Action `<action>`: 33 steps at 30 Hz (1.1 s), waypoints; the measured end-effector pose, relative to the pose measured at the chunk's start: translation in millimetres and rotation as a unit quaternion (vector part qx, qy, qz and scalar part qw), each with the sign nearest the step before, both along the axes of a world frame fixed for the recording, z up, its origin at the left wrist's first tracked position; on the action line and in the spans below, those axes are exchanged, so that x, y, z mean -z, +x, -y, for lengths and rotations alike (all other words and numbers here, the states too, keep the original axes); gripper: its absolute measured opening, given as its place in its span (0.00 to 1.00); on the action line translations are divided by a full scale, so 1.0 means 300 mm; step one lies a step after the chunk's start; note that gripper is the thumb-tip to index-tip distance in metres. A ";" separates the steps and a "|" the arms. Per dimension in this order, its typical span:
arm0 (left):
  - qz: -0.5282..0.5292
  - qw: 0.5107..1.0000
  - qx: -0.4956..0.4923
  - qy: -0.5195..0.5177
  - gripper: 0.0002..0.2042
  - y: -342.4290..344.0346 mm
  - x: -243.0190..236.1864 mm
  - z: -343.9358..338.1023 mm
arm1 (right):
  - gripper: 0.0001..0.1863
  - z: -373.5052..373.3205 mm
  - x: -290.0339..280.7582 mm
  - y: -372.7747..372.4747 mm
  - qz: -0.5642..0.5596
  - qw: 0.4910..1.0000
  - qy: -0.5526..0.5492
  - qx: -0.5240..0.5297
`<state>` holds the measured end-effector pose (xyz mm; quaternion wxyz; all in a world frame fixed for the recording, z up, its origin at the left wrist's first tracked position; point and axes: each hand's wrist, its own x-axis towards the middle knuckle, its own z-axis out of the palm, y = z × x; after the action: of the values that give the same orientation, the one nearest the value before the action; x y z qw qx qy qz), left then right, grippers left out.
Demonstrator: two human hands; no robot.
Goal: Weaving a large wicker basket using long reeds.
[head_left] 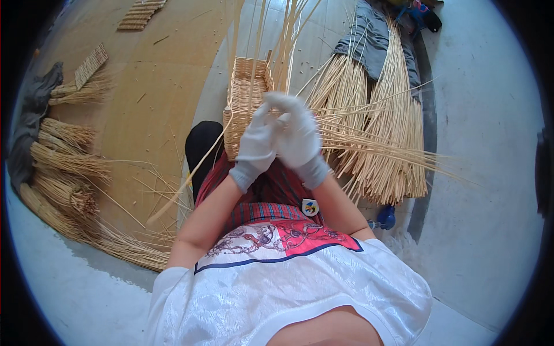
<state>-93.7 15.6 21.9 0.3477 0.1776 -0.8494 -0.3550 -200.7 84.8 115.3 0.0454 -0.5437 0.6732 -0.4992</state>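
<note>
Half-woven wicker basket (247, 98) at upper centre, white-gloved left hand (257, 144) and right hand (300, 135) pressed together just below it, fingers curled, apparently pinching thin cane strands (277, 40), cane bundle (381, 132) to the right, straw sheaves (66, 167) at left.

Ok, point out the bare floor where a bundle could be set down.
Bare grey floor lies right of the straw pile; the tan mat is open between the left bundles and the basket. It is crowded around both gloved hands.
</note>
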 end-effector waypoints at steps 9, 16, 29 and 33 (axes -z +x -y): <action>-0.135 0.907 -0.109 0.383 0.28 0.223 -0.010 0.076 | 0.10 0.166 0.093 0.398 0.022 0.962 0.017 -0.271; -0.107 0.950 -0.081 0.282 0.17 0.189 0.143 0.378 | 0.12 0.556 0.143 0.351 0.119 0.957 0.021 -0.264; -0.050 0.982 -0.127 0.134 0.11 0.132 -0.087 0.279 | 0.11 -0.109 0.239 -0.113 0.494 0.863 -0.096 0.046; 0.095 0.986 -0.107 -0.087 0.27 0.118 -0.078 0.091 | 0.12 0.001 0.099 -0.154 0.374 0.903 0.058 0.204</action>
<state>-58.5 -11.6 45.1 0.3158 0.2696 -0.8821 -0.2224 -246.8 84.4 85.5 0.2225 -0.1644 0.7306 -0.6242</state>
